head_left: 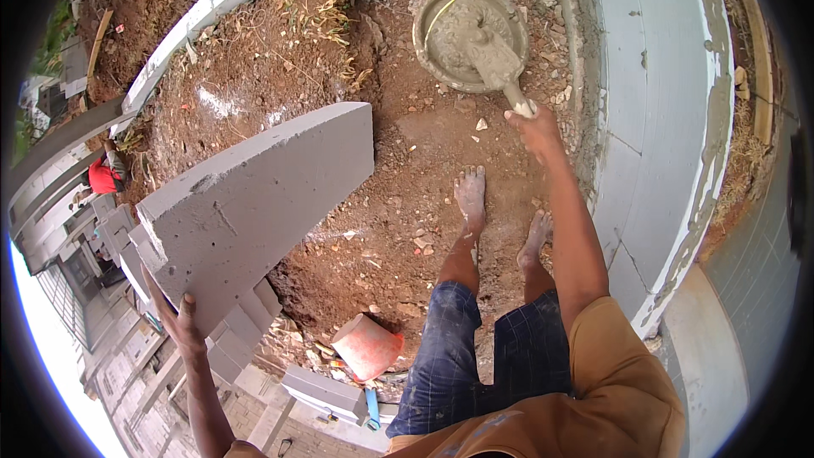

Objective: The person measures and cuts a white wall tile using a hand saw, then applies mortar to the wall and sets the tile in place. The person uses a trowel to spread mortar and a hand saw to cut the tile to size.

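My left hand (pixel 182 322) grips the near end of a long grey lightweight block (pixel 254 191), raised at the left with its far end pointing up and to the right. My right hand (pixel 534 131) is closed on the handle of a mortar-coated trowel (pixel 498 64), whose blade lies in a round bucket of wet grey mortar (pixel 421 47) at the top. My bare, dusty feet stand on reddish rubble-strewn soil (pixel 407 144) between the block and the wall.
A pale block wall (pixel 644 102) runs down my right; another low wall (pixel 186 25) curves across the upper left. A co-worker in red (pixel 106 174) is at far left. Below lie stacked blocks (pixel 242 331), a faded red bucket (pixel 363 348) and a blue tool (pixel 373 407).
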Demonstrator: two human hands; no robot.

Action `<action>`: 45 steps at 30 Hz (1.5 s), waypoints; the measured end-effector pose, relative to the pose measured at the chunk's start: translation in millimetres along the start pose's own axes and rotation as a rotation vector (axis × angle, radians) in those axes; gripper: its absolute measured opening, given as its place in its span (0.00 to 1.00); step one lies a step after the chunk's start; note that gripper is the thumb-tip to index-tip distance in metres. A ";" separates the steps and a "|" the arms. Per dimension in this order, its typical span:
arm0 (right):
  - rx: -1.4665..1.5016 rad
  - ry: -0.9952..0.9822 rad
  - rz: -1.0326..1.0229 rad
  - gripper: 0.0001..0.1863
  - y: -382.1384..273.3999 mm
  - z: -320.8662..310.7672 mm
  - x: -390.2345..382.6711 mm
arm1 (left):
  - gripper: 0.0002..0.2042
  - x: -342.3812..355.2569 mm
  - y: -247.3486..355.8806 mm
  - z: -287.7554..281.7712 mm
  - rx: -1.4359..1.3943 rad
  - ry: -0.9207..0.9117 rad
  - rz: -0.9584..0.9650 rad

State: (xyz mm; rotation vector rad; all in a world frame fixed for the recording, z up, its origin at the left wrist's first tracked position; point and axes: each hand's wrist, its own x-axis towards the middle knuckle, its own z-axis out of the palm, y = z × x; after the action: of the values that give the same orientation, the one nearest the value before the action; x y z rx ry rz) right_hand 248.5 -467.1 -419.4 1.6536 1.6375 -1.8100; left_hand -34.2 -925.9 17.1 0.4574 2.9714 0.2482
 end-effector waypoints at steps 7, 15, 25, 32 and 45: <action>0.485 -0.028 0.043 0.31 56.1 -138.2 -253.2 | 0.55 0.3 -24.7 6.8 -0.018 0.006 0.101; 0.398 0.406 -0.050 0.31 180.5 -240.8 -474.6 | 0.53 18.7 -23.1 10.9 -0.058 -0.031 0.227; -0.071 0.851 0.114 0.30 310.1 -196.7 -561.7 | 0.51 19.9 -12.6 7.5 0.005 -0.076 0.247; -0.150 0.853 0.273 0.21 362.1 -162.7 -583.1 | 0.50 34.7 -13.5 10.7 0.119 -0.012 0.318; -0.186 0.847 0.172 0.19 323.5 -195.6 -557.1 | 0.53 26.0 -19.2 16.1 0.084 -0.020 0.234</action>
State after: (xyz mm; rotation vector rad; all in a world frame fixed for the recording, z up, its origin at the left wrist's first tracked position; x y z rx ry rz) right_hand 798.4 -711.7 -117.6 2.5515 1.7645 -0.8559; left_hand -62.1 -933.7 -4.7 0.8139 2.9148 0.1389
